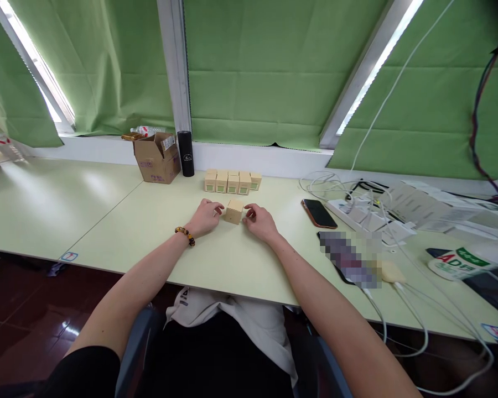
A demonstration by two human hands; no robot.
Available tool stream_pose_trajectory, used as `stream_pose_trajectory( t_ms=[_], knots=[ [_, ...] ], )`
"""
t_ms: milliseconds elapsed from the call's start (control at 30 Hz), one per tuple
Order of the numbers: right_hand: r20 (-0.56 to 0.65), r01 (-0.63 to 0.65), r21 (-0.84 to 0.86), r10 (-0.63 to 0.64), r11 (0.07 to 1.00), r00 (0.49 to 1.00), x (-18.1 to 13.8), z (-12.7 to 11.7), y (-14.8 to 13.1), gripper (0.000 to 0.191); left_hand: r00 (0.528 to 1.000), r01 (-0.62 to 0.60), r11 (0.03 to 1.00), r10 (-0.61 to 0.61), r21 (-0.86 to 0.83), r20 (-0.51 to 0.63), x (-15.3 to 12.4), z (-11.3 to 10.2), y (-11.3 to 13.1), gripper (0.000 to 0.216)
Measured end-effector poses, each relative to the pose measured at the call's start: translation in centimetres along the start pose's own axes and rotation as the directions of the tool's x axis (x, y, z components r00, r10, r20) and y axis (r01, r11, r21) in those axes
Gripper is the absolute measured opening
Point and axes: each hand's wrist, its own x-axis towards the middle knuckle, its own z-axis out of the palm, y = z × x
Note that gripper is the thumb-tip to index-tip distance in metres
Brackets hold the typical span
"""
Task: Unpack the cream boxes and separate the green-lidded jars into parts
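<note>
Left hand (206, 218), fingers loosely curled and parted, rests just left of the small cardboard box (234, 212); similar boxes (227, 182) stand behind it; right hand (259, 222), likewise parted, rests just right, contact unclear.

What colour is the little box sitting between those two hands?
The little box is pale tan, seen best in the head view.

Red letters "AD" can be read on the white bottle (460, 263) at the right. The markings on the carton (155, 165), black tumbler (186, 155), small boxes (227, 182) and blue-edged sticker (69, 256) are too small to make out.
</note>
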Motion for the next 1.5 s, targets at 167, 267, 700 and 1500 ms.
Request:
stream_pose_trajectory(
  t_ms=[167,267,700,1500],
  knots=[
    [0.033,0.1,-0.002,-0.1,0.995,0.994,-0.4,0.3,-1.0,0.046,0.997,-0.07,0.997,0.069,0.021,0.036,0.0,0.2,0.2,0.041],
    [0.003,0.088,-0.006,-0.088,0.996,0.996,-0.3,0.3,-1.0,0.044,0.993,-0.121,0.992,0.12,0.022,0.019,0.2,0.3,0.2,0.033],
    [-0.156,-0.005,-0.003,0.005,1.0,0.988,-0.5,1.1,-2.6,0.089,0.982,-0.166,0.973,0.177,0.158,-0.06,-0.2,0.4,0.2,0.031],
    [-0.093,0.09,0.643,-0.039,0.761,0.995,-1.3,2.3,-4.3,0.056,0.886,-0.338,0.874,0.421,0.35,-0.194,-1.5,0.4,3.9,0.057]
  ],
)
